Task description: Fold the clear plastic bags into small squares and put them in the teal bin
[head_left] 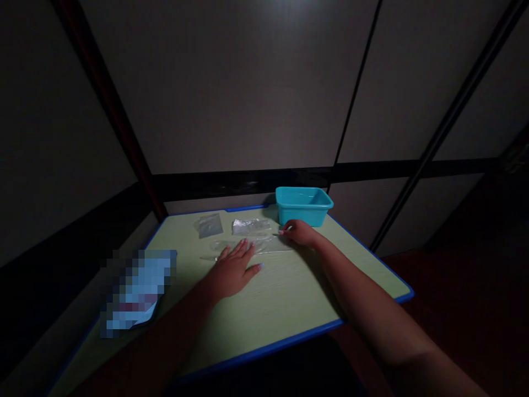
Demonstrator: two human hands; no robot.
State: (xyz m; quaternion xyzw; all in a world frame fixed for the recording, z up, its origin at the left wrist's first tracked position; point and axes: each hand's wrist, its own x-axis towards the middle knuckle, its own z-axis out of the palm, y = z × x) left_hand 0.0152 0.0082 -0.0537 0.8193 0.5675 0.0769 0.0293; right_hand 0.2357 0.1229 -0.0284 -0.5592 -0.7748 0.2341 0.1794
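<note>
A long clear plastic bag (270, 244) lies flat across the middle of the table. My left hand (233, 270) rests on its left part, palm down with fingers spread. At the bag's upper right edge, my right hand (298, 232) is closed in a pinch. A small pale bit shows at those fingertips; I cannot tell whether it belongs to the bag. Just behind lies a crinkled clear packet (250, 226). Farther left is a flat greyish plastic sleeve (210, 225).
A turquoise plastic basin (306, 215) stands at the table's back right, close behind my right hand. A blurred-out flat device (142, 289) lies at the left. The pale table (264, 320) has a blue rim and stands against dark panels (248, 99).
</note>
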